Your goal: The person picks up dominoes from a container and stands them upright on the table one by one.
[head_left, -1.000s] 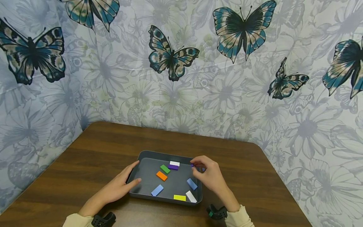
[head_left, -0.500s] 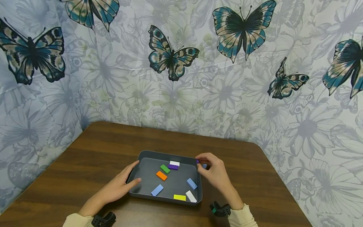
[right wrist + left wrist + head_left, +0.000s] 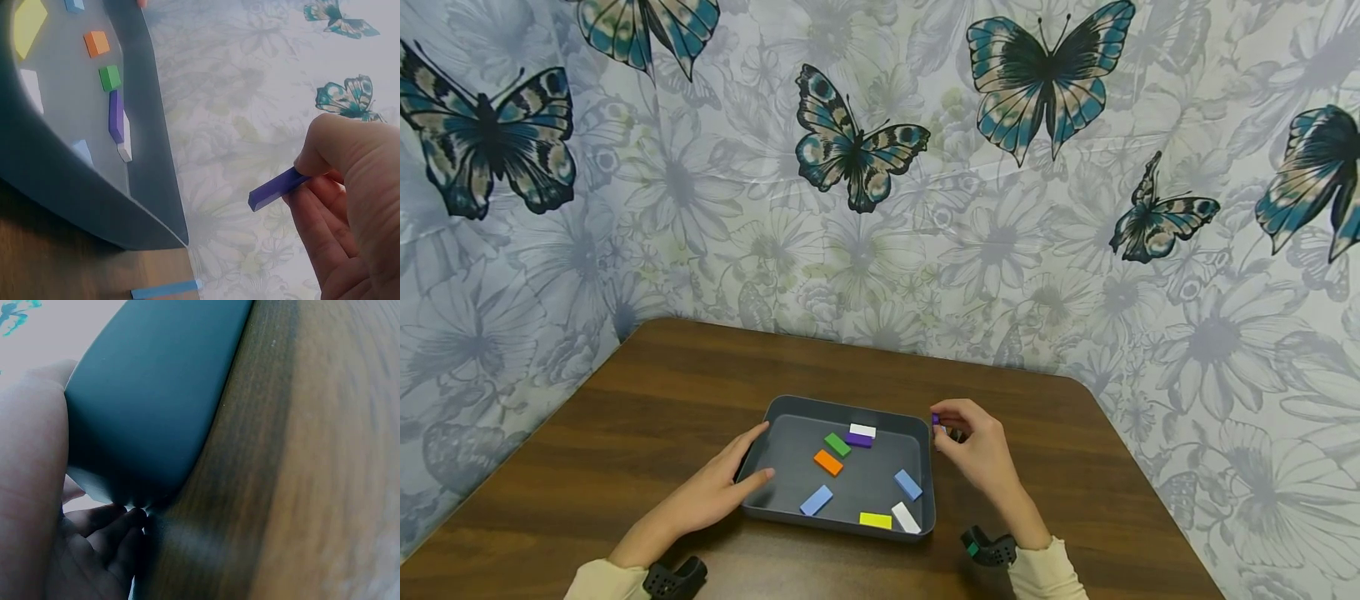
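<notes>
My right hand (image 3: 979, 446) pinches a purple block (image 3: 275, 189) between thumb and fingers, just beyond the right rim of a dark grey tray (image 3: 917, 442). In the right wrist view the block's free end points toward the tray. My left hand (image 3: 718, 492) holds the tray's left side, thumb over the rim and fingers against the outer wall, as the left wrist view shows. Inside the tray lie a green block (image 3: 837, 445), an orange block (image 3: 828, 462), a yellow block (image 3: 876, 521), and purple, white and light blue blocks. A second purple block (image 3: 858, 441) lies against a white block (image 3: 862, 431).
A blue block (image 3: 165, 289) lies on the wooden table (image 3: 700, 367) outside the tray, mostly hidden by my right hand in the head view. Behind the table hangs a butterfly-patterned backdrop (image 3: 880, 275).
My right hand has moved right with the purple block, from over the tray's right rim to outside it. The left hand keeps its place on the tray.
</notes>
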Available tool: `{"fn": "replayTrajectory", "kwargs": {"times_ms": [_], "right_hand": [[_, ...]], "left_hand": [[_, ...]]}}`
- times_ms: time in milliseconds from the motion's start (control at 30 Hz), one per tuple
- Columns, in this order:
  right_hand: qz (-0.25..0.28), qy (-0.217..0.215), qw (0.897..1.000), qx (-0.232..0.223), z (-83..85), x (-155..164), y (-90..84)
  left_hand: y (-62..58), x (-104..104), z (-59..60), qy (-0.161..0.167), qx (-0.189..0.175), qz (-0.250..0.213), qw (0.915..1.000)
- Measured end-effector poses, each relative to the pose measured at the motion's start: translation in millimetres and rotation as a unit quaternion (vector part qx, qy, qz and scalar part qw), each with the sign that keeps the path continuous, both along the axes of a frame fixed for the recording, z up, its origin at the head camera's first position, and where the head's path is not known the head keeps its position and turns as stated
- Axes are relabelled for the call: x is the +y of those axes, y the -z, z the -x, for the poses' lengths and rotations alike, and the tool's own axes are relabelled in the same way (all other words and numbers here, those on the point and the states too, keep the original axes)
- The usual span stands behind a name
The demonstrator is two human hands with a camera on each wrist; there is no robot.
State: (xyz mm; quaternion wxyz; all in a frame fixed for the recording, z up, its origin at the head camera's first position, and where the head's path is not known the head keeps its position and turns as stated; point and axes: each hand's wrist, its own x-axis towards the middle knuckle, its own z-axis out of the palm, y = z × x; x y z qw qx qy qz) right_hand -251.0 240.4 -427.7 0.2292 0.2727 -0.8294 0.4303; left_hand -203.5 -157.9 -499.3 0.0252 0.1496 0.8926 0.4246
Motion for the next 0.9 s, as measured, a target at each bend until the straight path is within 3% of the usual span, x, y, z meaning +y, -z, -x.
{"fn": "replayTrajectory", "kwargs": {"times_ms": [567, 900], "right_hand": [[0.025, 0.032, 0.999, 0.002, 4.6, 16, -3.7], [0.027, 0.052, 0.998, 0.007, -13.0, 13, -28.8]], "left_hand": [[-0.4, 0, 0.0, 0.003, -0.006, -0.003, 1.0000], [-1.7, -1, -0.2, 0.007, -0.009, -0.002, 0.9999]]}}
